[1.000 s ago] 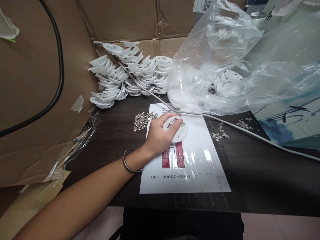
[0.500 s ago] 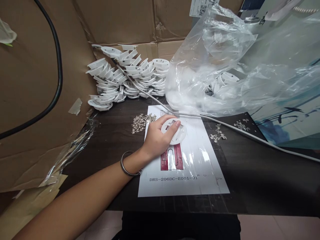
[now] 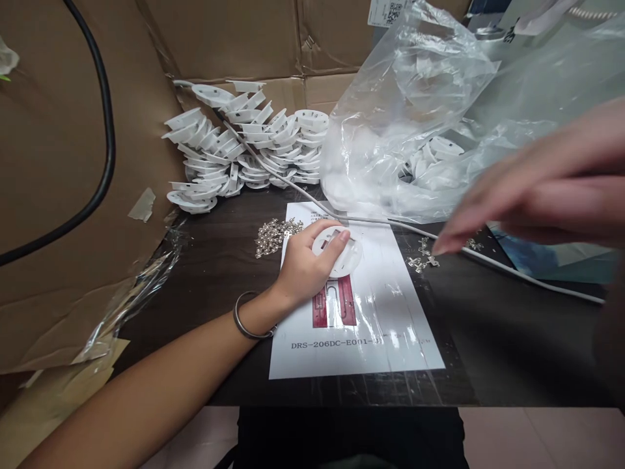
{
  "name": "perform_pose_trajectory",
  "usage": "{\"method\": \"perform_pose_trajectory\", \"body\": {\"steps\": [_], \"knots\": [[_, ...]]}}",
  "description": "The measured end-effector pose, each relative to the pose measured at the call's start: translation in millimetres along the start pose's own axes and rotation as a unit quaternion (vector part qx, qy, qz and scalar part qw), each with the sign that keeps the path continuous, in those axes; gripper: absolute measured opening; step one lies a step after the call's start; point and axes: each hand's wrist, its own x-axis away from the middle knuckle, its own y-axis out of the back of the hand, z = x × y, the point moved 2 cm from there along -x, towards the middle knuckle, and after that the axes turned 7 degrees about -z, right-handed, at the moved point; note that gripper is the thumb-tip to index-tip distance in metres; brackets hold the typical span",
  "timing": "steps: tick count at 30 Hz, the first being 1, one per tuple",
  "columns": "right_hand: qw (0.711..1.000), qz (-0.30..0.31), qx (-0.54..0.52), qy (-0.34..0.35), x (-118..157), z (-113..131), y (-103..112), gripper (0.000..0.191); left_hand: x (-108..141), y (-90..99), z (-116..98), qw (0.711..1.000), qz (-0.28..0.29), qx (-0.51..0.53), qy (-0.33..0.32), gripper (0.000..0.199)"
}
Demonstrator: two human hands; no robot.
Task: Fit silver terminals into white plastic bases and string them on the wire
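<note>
My left hand [image 3: 306, 264] is closed around a round white plastic disc [image 3: 347, 262] with slots, thumb lying across its face. The disc is held above a printed sheet [image 3: 385, 339] that bears a red-and-white picture [image 3: 334, 305]. On the right, my right hand [image 3: 532, 185] hovers over the table, blurred, its fingers stretched out and nothing visible in them. Its fingertips are close to a few small metal clips [image 3: 431, 260] beside the sheet; I cannot tell whether they touch. A pile of small metal pieces [image 3: 274, 237] lies left of the disc.
Stacked white plastic discs [image 3: 209, 185] stand against the cardboard wall [image 3: 234, 39]. A clear plastic bag [image 3: 366, 156] with more discs sits back right. One grey cable [image 3: 312, 200] crosses the dark table [image 3: 195, 254]; a black cable [image 3: 108, 143] hangs at left.
My right hand has come into view from the right, over the metal clips. My left hand still holds the disc in about the same place. The view has shifted slightly.
</note>
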Motion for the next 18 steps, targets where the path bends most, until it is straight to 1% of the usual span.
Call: {"method": "perform_pose_trajectory", "body": {"steps": [1,2,3,4,5,7,9,11,13,18], "knots": [[0.997,0.068,0.029,-0.007,-4.7,-3.8,-9.0,0.014,-0.1,0.0,-0.2,1.000,0.001,0.000,-0.002,0.011],[0.997,0.071,0.029,-0.007,-8.8,-11.0,-17.8,0.015,-0.4,-0.1,-0.2,1.000,0.003,0.000,-0.004,0.012],[0.998,0.046,0.035,-0.017,-11.7,-21.9,-27.2,0.018,-0.6,-0.3,-0.1,1.000,0.004,0.001,-0.005,0.012],[0.998,-0.024,0.043,-0.033,-13.2,-35.3,-35.3,0.021,-0.9,-0.5,0.0,1.000,0.005,0.001,-0.004,0.012],[0.995,-0.064,0.049,-0.057,-12.7,-49.7,-43.9,0.024,-1.2,-0.7,0.1,1.000,0.004,0.000,-0.004,0.012],[0.992,-0.078,0.065,-0.068,-8.9,-73.8,-58.7,0.027,-1.7,-1.2,0.0,1.000,0.002,-0.002,-0.004,0.012],[0.994,-0.068,0.037,-0.078,-4.7,-87.0,-66.8,0.029,-1.9,-1.8,-0.7,1.000,0.002,-0.006,-0.007,0.012],[0.995,-0.046,-0.010,-0.082,-2.6,-89.2,-70.2,0.030,-1.6,-2.4,-1.7,1.000,0.005,-0.009,-0.012,0.012],[0.995,-0.033,-0.049,-0.083,-2.6,-86.2,-71.7,0.030,-0.9,-2.8,-2.5,1.000,0.008,-0.010,-0.017,0.012],[0.993,-0.023,-0.072,-0.090,-3.3,-84.3,-75.5,0.029,0.6,-3.2,-1.8,1.000,0.014,-0.012,-0.015,0.011]]}}
